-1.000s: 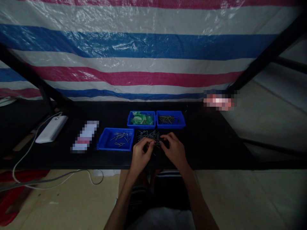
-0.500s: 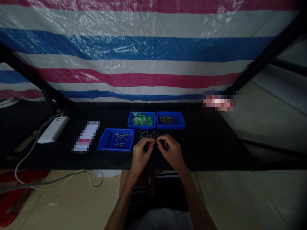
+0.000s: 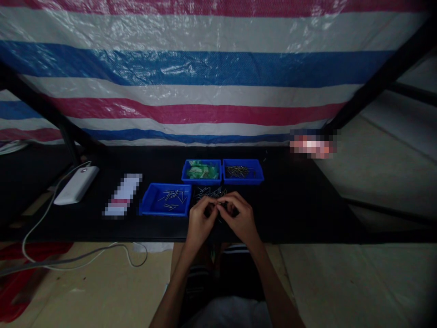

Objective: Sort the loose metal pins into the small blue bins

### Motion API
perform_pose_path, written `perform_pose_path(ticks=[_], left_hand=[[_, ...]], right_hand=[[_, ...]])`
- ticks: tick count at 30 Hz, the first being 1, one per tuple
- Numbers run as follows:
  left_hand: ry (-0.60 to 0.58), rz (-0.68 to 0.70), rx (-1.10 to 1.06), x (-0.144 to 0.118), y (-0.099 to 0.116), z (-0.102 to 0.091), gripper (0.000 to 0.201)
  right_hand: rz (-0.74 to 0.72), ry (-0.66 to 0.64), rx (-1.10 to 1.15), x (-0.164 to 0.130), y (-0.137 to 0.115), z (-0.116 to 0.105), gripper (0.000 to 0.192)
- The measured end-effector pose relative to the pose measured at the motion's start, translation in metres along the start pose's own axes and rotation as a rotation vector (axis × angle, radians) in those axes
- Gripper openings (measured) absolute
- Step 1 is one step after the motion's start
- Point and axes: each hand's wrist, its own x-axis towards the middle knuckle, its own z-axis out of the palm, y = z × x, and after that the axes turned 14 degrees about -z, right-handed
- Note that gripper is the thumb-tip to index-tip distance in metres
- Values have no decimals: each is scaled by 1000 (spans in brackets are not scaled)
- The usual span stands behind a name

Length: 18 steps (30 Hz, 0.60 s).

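Fingertips of your left hand (image 3: 200, 219) and right hand (image 3: 239, 218) pinch together over the pins (image 3: 209, 192), which lie just beyond; what they grip is hidden

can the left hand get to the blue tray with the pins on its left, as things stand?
Probably yes. The left hand is just right of that blue tray, whose top is open, and nothing lies between them on the black table. Its fingertips meet the right hand over the loose pins; what they pinch is unclear.

Pin pile (image 3: 209, 192) right of near tray (image 3: 166, 199); two trays (image 3: 222, 171) behind.
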Motion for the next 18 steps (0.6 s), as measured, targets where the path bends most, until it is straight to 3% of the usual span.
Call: perform_pose_path(ticks=[18], left_hand=[[-25,-2,-45,0,4,0,14]], right_hand=[[63,-9,19,-4,2,-1,10]])
